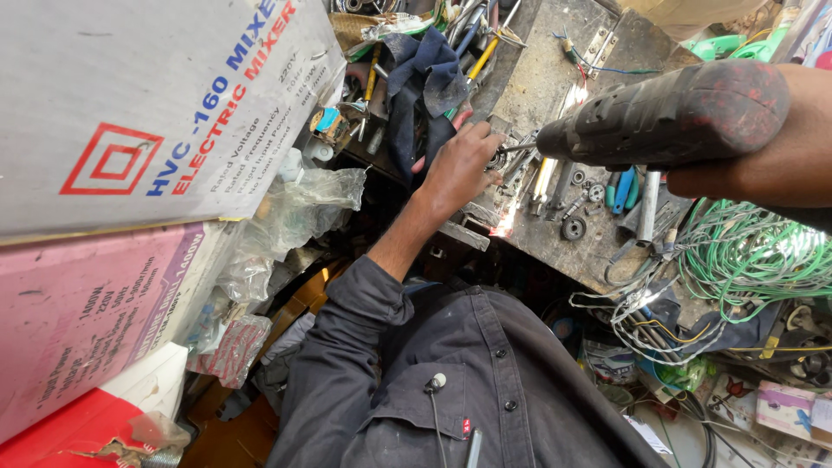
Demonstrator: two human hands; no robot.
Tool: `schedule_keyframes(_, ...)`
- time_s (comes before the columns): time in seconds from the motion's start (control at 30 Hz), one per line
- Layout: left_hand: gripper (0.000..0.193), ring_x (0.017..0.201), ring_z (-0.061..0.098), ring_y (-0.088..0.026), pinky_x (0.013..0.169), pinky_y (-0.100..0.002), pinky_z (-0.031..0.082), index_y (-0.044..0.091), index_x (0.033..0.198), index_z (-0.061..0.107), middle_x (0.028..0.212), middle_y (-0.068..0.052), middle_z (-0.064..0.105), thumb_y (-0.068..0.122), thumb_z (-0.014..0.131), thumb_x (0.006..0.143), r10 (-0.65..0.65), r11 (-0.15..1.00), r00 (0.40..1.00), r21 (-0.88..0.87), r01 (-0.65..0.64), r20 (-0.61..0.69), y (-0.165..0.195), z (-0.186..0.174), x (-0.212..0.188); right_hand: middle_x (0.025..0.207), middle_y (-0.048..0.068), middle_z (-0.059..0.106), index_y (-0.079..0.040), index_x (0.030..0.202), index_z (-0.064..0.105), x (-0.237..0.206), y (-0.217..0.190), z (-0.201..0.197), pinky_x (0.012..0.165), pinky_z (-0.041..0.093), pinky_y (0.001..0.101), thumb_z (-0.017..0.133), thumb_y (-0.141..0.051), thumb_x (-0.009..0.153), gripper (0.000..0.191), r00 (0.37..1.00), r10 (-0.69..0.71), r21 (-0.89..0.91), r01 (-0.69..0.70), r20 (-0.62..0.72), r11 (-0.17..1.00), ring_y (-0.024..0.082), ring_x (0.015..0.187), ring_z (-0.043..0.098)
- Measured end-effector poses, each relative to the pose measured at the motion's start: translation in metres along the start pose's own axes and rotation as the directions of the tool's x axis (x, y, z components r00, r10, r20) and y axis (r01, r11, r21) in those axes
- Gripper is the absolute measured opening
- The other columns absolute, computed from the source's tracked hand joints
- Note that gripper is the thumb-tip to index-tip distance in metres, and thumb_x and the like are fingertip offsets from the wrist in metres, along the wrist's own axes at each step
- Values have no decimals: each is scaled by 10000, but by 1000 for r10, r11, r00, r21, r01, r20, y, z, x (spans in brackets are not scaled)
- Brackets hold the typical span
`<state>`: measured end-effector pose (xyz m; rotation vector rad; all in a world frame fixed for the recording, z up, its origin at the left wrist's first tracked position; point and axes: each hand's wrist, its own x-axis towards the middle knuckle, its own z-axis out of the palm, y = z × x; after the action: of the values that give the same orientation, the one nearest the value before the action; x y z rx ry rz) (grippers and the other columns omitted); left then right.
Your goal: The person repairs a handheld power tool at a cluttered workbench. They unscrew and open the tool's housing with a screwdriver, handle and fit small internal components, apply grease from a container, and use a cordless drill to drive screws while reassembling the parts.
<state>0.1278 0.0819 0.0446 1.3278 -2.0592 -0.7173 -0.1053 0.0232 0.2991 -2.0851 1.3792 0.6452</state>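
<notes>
We look down on a cluttered metal workbench [555,78] from above our own dark grey shirt [468,381]. Our left hand [464,165] reaches far forward and is closed around a small round metal part [497,159] on the bench, fingers curled over it so most of the part is hidden. Our right hand [763,165] comes in from the right edge and grips the handle of a dark, red-stained power tool [676,117]. The tool's thin bit [517,148] points left and meets the metal part right at the fingertips of the left hand.

Just near of the bit, loose hardware lies on the bench: a small bearing-like ring [573,228], bolts and a metal tube [648,208], plus blue-handled pliers [622,189]. To the right, a tangle of green wire [754,260] spills over the bench edge. Far of the left hand, a dark blue rag [425,78] lies over a heap of screwdrivers with yellow handles [481,56]. On the left, stacked cardboard boxes [130,113] in white, pink and red fill the view, with crumpled clear plastic bags [295,217] beside them.
</notes>
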Motion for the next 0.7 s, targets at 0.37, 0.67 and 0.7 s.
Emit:
schedule_keyframes(0.37,595,1048,615,-315,907,-424,523,7,1190,682,1058,-111,613,177,913,670,-3,1000,1000,0,3,-1,0,1,-2,1111,56,794,-215,1361,684,-1,-6,-3,940,592,361,876,-110,717,679,1000,-5,-19,5,13,1000,188,1023,776)
schedule_keyframes(0.67,587,1051,614,-317,904,-424,521,13,1180,690,1050,-114,614,178,918,664,-6,1000,1000,3,6,-5,0,2,-2,1124,34,796,-233,1353,688,-4,-13,-6,973,581,344,895,-143,728,665,999,14,-30,-13,37,999,172,1054,774)
schedule_keyframes(0.7,593,1051,615,-318,907,-423,522,12,1177,690,1050,-115,615,180,919,656,-3,1000,1000,8,3,-8,0,2,-2,1125,31,797,-236,1352,689,-5,-13,-5,976,579,342,897,-147,729,663,997,44,-47,-41,57,998,171,1057,774)
